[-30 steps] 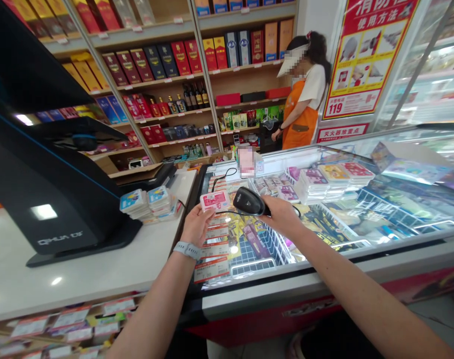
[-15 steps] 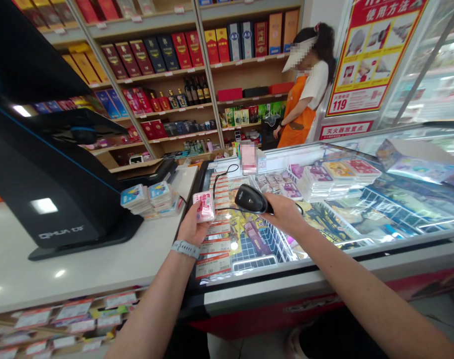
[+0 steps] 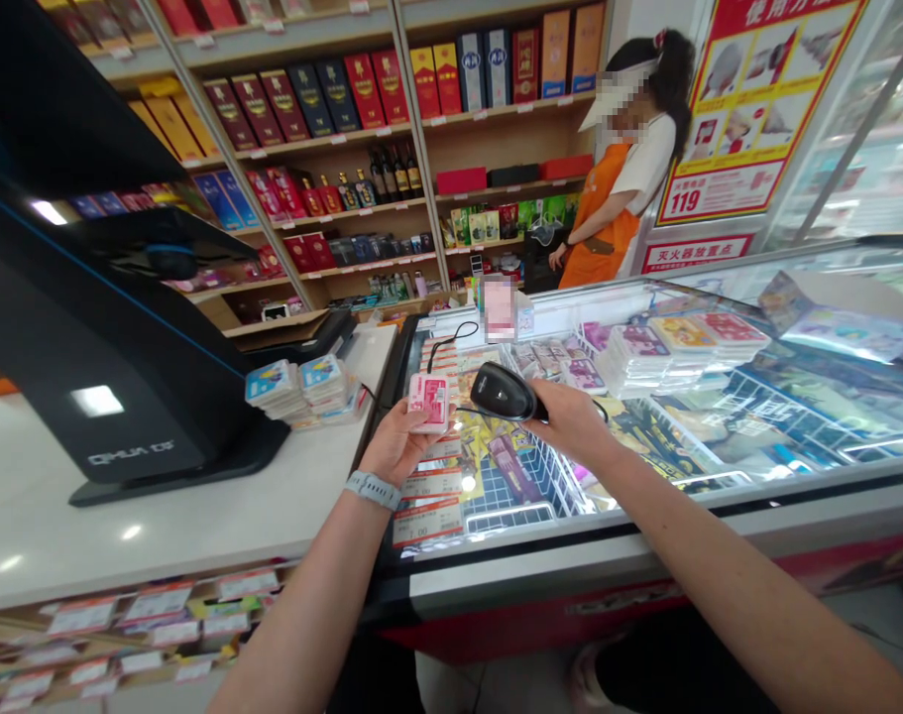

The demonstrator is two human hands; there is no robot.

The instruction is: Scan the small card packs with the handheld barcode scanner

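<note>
My left hand (image 3: 397,443), with a grey band at the wrist, grips a small clear case with a pink and white label (image 3: 429,402). Just right of it, my right hand (image 3: 568,420) holds a black handheld scanner (image 3: 503,393) by its handle, the scanner's head pointing left toward the case. The two do not touch. Both are above the glass-topped freezer (image 3: 644,516). Stacks of cases with pink, orange and purple labels (image 3: 670,347) stand on the glass at right. Blue-labelled cases (image 3: 302,387) are piled on the white counter (image 3: 198,540) at left.
A black machine (image 3: 124,337) stands on the counter at left. Beyond the freezer, a person in an orange apron (image 3: 604,213) is near the shelves (image 3: 496,139) of boxes and bottles. An open carton (image 3: 842,317) lies at the freezer's far right. A black cable loops behind the case.
My left hand has brought the pink case rightward, closer to the scanner, and its label now faces up more clearly. The right hand holds the scanner much as before.
</note>
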